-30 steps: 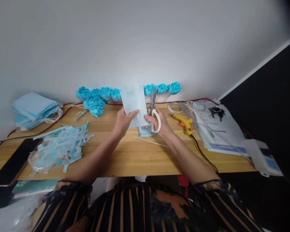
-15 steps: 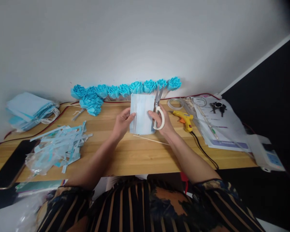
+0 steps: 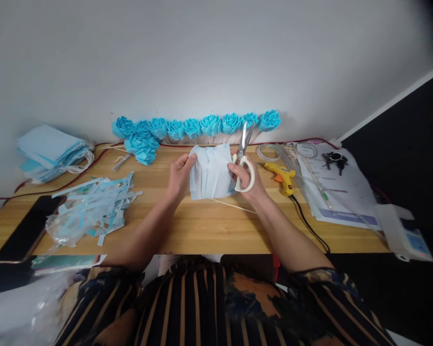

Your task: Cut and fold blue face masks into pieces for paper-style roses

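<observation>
A light blue pleated face mask (image 3: 212, 172) is stretched between my two hands above the table, its pleats partly spread. My left hand (image 3: 181, 175) pinches its left edge near the upper corner between thumb and fingers. At the right edge, my right hand (image 3: 250, 180) grips the mask with the thumb in front. That same hand carries a pair of scissors (image 3: 246, 177) with white handles, blades pointing up and slightly parted. Below the mask a thin wooden stick (image 3: 234, 206) lies on the table (image 3: 202, 230).
Blue fabric flowers (image 3: 193, 128) line the wall. Left are a mask stack (image 3: 50, 149), cut strips (image 3: 101, 204) and a phone (image 3: 27, 228). A yellow glue gun (image 3: 283, 178), tape roll (image 3: 269, 152), papers (image 3: 346, 192), keys (image 3: 335, 161) and a white box (image 3: 406, 238) lie right.
The mask has gone from flat and smooth to wider and loosely unfolded, its pleats opening. Both hands still hold it, and the scissors stay in my right hand. The view has shifted slightly.
</observation>
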{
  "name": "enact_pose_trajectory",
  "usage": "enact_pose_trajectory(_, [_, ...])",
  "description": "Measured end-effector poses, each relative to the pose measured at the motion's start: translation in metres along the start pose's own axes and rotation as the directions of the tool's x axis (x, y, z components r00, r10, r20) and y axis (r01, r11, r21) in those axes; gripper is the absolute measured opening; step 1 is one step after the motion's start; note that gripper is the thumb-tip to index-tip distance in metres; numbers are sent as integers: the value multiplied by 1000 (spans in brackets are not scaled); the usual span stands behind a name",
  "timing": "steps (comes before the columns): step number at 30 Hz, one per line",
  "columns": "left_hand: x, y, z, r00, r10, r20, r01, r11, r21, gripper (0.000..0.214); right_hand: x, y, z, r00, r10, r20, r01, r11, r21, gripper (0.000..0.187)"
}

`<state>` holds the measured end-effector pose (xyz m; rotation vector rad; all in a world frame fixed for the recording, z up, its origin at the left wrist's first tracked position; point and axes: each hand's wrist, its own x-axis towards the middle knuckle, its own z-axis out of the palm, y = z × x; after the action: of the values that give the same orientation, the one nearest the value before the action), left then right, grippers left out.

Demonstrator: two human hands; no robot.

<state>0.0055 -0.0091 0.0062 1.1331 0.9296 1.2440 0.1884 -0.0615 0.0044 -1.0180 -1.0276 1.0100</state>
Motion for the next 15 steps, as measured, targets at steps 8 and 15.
enact_pose_trajectory(8, [8,-1,-3,992,76,-103,-83,994,-64,42,-5,-1,6,979,137,150,-132,990,-40,52])
enact_pose_trajectory(15, [3,-1,6,994,-15,111,38,978,-207,58,0,2,2,1000,-18,-20,17,999,-47,43])
